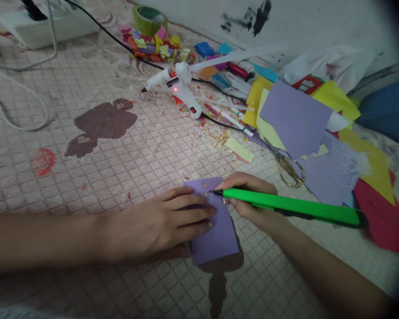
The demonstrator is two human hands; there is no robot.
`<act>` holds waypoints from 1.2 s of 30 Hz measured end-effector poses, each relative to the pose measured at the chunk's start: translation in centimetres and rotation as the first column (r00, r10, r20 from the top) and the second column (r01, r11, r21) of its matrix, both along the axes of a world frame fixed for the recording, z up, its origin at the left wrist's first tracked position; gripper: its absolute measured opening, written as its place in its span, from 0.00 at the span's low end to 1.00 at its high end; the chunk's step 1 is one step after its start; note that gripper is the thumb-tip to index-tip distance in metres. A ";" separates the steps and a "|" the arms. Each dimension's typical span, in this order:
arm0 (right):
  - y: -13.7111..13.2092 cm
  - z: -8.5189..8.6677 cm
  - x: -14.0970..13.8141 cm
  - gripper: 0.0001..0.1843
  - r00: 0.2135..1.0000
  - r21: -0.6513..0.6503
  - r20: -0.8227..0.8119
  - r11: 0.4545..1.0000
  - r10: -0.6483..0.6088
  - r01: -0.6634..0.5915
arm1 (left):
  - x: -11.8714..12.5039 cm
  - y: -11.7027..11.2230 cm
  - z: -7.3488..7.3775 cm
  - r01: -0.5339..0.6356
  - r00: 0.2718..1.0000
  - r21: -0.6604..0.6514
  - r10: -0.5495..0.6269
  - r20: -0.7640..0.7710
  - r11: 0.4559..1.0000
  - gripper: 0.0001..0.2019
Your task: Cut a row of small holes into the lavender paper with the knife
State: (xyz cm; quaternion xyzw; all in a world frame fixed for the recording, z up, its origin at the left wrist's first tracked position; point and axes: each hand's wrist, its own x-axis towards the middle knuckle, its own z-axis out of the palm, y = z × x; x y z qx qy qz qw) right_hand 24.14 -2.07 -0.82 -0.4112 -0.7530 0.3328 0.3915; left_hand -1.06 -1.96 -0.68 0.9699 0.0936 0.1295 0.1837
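A small purple rectangle of craft sheet [216, 239] lies on the quilted cloth in front of me, with a few small marks near its top edge. My left hand [182, 215] rests flat across its left side, fingers stretched out and slightly apart. From the right, my right hand [248, 190] grips a long green pen [286, 206] close to its dark tip. The tip meets the sheet near those marks, or hovers just over it; I cannot tell which. The fingers of my right hand reach the sheet's upper right edge.
A white glue gun [182, 88] with a lit red light stands beyond my hands. Scissors [289, 168] lie at right beside purple sheets [295, 115] and a red sheet [382, 217]. Green tape [149, 20] and a power strip [43, 29] sit farther back. Paper scraps [219, 135] litter the cloth.
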 end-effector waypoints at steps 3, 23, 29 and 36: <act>0.0 0.3 -0.2 0.12 0.999 0.029 0.038 0.999 0.027 -0.028 | 0.0 0.0 0.1 0.003 1.000 -0.003 -0.003 -0.011 1.000 0.21; -0.2 0.7 -0.4 0.13 0.996 0.044 0.070 0.997 0.056 -0.059 | 0.0 0.0 0.2 -0.007 0.999 -0.047 0.009 0.035 0.999 0.21; -0.6 0.9 -0.6 0.14 0.996 0.040 0.080 0.998 0.046 -0.049 | 0.0 0.0 0.0 -0.004 1.000 -0.031 0.004 0.020 1.000 0.21; -1.3 0.9 -0.9 0.13 0.996 0.016 0.060 0.998 -0.068 0.067 | 0.0 0.0 0.0 0.000 1.000 0.002 0.000 -0.008 1.000 0.21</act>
